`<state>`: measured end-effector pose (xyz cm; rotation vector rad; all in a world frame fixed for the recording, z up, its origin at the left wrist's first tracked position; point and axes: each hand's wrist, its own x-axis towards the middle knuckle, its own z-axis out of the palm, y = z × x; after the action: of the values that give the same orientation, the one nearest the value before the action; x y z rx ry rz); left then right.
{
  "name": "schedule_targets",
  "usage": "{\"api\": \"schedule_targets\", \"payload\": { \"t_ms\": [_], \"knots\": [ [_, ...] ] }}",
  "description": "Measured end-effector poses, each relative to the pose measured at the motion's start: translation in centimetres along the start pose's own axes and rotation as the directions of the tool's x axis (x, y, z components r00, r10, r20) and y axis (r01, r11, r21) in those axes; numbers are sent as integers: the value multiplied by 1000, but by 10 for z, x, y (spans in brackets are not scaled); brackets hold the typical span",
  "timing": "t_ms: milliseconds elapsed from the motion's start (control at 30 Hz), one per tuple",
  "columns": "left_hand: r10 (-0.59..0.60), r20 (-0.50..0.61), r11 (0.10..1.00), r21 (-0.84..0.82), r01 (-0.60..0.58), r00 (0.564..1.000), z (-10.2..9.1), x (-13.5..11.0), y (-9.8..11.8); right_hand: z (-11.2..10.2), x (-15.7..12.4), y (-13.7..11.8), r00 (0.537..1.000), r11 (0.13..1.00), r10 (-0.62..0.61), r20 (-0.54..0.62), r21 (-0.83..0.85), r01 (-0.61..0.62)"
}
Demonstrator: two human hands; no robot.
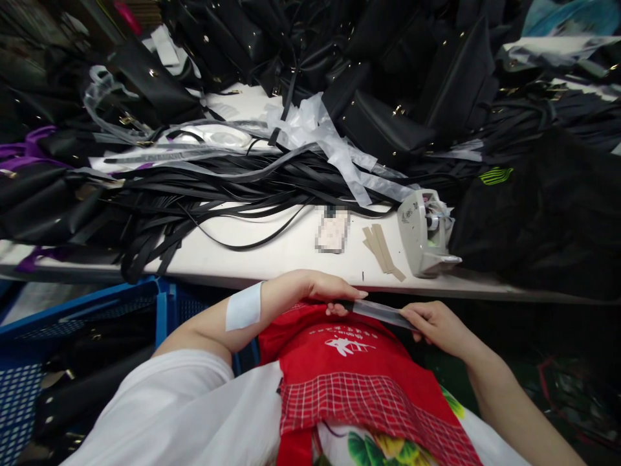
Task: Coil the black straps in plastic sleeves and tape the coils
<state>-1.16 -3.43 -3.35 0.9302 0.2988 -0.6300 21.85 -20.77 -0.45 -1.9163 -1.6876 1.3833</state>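
Just in front of the table edge, a short black strap is stretched between my two hands, with a pale translucent film over its middle. My left hand pinches its left end, thumb on top and fingers curled beneath. At the other end, my right hand grips it between thumb and fingers. Several long black straps lie in a tangled heap on the white table beyond. Crumpled translucent film strips rest over that heap.
A grey-white dispenser stands near the table edge at right, beside several beige strips and a blurred-out flat object. Black bags pile up at the back. Blue crates with black items stand below left. Dark fabric covers the right side.
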Motion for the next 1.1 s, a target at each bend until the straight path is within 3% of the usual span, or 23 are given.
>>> {"api": "schedule_targets", "payload": {
  "t_ms": [200,300,433,500,600,667,733,767,800,833,900,933,967,1000,1033,1100],
  "knots": [
    [20,126,1000,-2,-19,992,9,5,8,-13,5,11,991,993,-109,-71,32,112],
    [147,104,975,-184,-126,984,20,4,27,-11,10,18,968,970,-213,-130,92,226],
    [322,81,889,-367,-272,943,37,7,57,9,21,28,950,977,-150,-272,107,184],
    [310,166,900,-369,-233,936,46,12,64,11,24,34,939,974,-143,-313,125,191],
    [228,244,941,-305,-148,943,57,15,69,-7,16,42,918,973,-156,-364,105,207],
    [238,177,938,-296,-179,955,64,15,80,-25,6,46,912,981,-121,-391,96,171],
    [328,30,901,-310,-303,944,70,16,103,-36,-3,46,922,974,-94,-377,159,164],
    [399,-62,867,-300,-398,915,72,19,118,-37,-6,42,932,957,-98,-348,224,185],
    [488,-164,817,-261,-515,857,73,24,134,-35,-8,36,946,932,-115,-302,297,208],
    [588,-266,747,-183,-639,764,73,32,148,-31,-10,27,963,900,-151,-224,371,228],
    [768,-435,565,113,-817,470,68,50,166,-19,-15,1,963,813,-268,-38,528,247],
    [828,-460,491,314,-813,322,65,58,168,-13,-19,-12,942,757,-332,39,607,242],
    [872,-442,439,514,-737,211,60,66,165,-9,-26,-24,926,699,-372,69,677,231],
    [904,-387,414,691,-592,181,56,73,157,-8,-35,-32,923,647,-381,53,728,225],
    [918,-319,392,824,-410,238,52,79,146,-8,-45,-36,935,601,-355,-13,763,239],
    [867,-220,306,943,-130,447,48,86,120,-16,-64,-32,950,540,-231,-211,784,305]
  ]
}}
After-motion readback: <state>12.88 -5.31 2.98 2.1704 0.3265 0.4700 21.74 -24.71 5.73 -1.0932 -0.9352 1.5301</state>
